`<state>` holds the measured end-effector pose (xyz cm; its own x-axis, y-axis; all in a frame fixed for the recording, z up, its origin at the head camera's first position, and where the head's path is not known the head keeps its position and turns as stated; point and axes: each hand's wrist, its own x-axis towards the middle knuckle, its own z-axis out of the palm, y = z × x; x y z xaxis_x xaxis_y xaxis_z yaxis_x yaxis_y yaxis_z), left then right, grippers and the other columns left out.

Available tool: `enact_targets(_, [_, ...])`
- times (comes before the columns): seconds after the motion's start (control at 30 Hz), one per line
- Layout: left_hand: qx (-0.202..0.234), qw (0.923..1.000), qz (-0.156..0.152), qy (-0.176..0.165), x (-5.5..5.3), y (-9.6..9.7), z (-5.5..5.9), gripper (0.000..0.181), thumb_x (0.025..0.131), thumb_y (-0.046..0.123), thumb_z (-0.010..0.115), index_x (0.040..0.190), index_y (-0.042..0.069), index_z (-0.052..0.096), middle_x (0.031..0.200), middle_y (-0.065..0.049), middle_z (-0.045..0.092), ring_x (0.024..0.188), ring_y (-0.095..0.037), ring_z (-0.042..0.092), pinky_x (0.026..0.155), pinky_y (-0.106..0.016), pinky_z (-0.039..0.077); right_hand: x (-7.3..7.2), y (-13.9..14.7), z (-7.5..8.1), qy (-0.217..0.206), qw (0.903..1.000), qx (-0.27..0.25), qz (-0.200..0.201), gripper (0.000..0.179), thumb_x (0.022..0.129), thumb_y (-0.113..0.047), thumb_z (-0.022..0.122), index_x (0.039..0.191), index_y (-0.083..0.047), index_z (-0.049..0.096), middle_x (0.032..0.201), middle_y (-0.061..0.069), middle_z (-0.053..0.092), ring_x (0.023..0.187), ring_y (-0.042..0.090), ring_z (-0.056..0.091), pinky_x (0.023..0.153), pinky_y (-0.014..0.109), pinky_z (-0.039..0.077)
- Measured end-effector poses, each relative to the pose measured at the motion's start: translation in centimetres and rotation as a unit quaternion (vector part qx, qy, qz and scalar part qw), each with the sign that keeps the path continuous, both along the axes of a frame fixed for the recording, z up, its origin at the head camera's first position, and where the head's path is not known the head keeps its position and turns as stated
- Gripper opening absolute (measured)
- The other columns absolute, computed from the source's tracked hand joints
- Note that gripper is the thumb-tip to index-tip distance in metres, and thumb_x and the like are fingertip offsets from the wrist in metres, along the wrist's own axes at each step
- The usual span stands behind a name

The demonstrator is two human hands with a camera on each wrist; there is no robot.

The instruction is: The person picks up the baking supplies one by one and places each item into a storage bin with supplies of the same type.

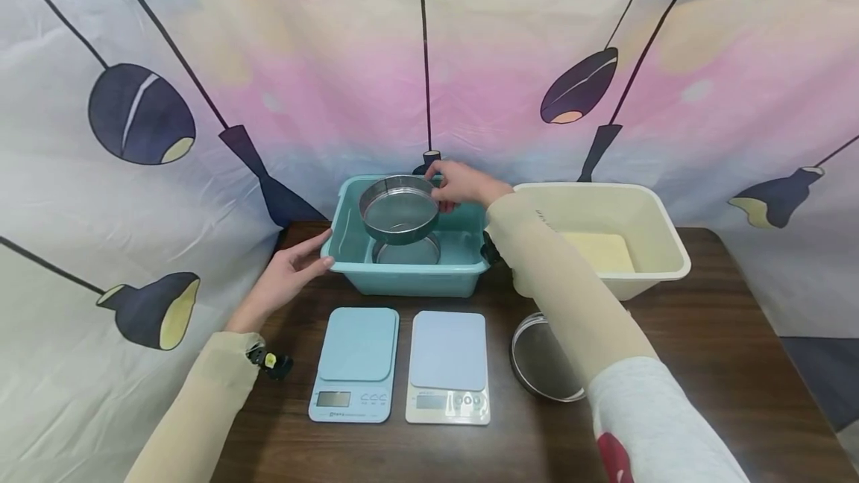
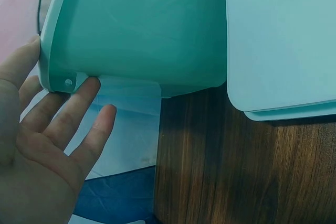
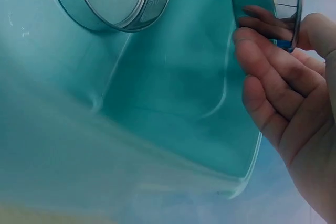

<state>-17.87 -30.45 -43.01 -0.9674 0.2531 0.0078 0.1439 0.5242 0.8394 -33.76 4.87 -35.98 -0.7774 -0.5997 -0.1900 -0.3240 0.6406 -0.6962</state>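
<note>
Pinches metal sieve (image 1: pixel 397 234) in right hand (image 1: pixel 463 185), above teal basin (image 1: pixel 416 282). Touches basin's rim with spread-fingered left hand (image 1: pixel 287 273).

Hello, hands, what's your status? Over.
Right hand holding sieve over teal basin. Left hand touching basin. Possible obstacle: another sieve lying in basin.

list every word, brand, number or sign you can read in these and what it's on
No text can be read for certain.
Blue scale: small print along its lower edge, too blurred to read; no legible number on the display.
White scale: tiny print on its lower part, unreadable; no legible number either.
Right sleeve: small dark marks, possibly lettering, too blurred to tell.
Held sieve: no readable text.
</note>
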Motion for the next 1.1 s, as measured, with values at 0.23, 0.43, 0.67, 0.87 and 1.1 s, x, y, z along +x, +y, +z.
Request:
enact_targets(0.23, [-0.009, 1.0000, -0.001, 0.003, -0.1, 0.1, 0.0, 0.063, 0.108, 0.031, 0.061, 0.164, 0.019, 0.036, 0.153, -0.021, 0.052, 0.113, 0.005, 0.063, 0.089, -0.014, 0.052, -0.1, -0.4, -0.3, -0.023, 0.9996, 0.015, 0.004, 0.038, 0.108, -0.014, 0.055, 0.144, -0.006, 0.047, 0.097, 0.015, 0.075, 0.093, 0.038, 0.073, 0.086, 0.046, 0.060])
enact_targets(0.43, [-0.009, 1.0000, 0.004, 0.003, -0.2, 0.1, -0.1, 0.063, 0.107, 0.031, 0.062, 0.163, 0.019, 0.037, 0.151, -0.021, 0.054, 0.111, 0.006, 0.063, 0.089, -0.014, 0.051, -0.1, -0.7, -0.3, -0.027, 0.9993, 0.026, 0.006, 0.040, 0.107, -0.014, 0.056, 0.145, -0.005, 0.046, 0.094, 0.015, 0.075, 0.086, 0.034, 0.073, 0.088, 0.051, 0.059])
enact_targets(0.67, [-0.004, 1.0000, 0.006, -0.003, -0.1, 0.0, 0.0, 0.063, 0.107, 0.031, 0.062, 0.163, 0.018, 0.036, 0.153, -0.020, 0.052, 0.120, -0.009, 0.065, 0.090, -0.014, 0.051, -0.3, -1.0, -0.6, -0.026, 0.9980, 0.056, 0.012, 0.040, 0.107, -0.014, 0.057, 0.145, -0.005, 0.046, 0.092, 0.015, 0.074, 0.081, 0.027, 0.072, 0.087, 0.051, 0.059])
enact_targets(0.87, [-0.006, 0.9999, 0.008, -0.005, -0.1, -0.1, 0.0, 0.063, 0.107, 0.031, 0.062, 0.163, 0.018, 0.036, 0.152, -0.021, 0.053, 0.127, -0.031, 0.063, 0.090, -0.013, 0.051, -0.2, -1.1, -0.9, -0.039, 0.9975, 0.056, 0.017, 0.041, 0.107, -0.014, 0.056, 0.145, -0.005, 0.044, 0.096, 0.016, 0.074, 0.083, 0.028, 0.073, 0.090, 0.051, 0.058])
enact_targets(1.1, [-0.002, 0.9999, 0.008, -0.006, -0.1, 0.1, -0.1, 0.063, 0.107, 0.031, 0.062, 0.163, 0.018, 0.036, 0.154, -0.019, 0.051, 0.128, -0.031, 0.062, 0.090, -0.013, 0.051, -0.1, -1.2, -1.1, -0.050, 0.9963, 0.067, 0.022, 0.040, 0.108, -0.014, 0.056, 0.146, -0.005, 0.046, 0.098, 0.015, 0.075, 0.086, 0.028, 0.074, 0.090, 0.046, 0.059])
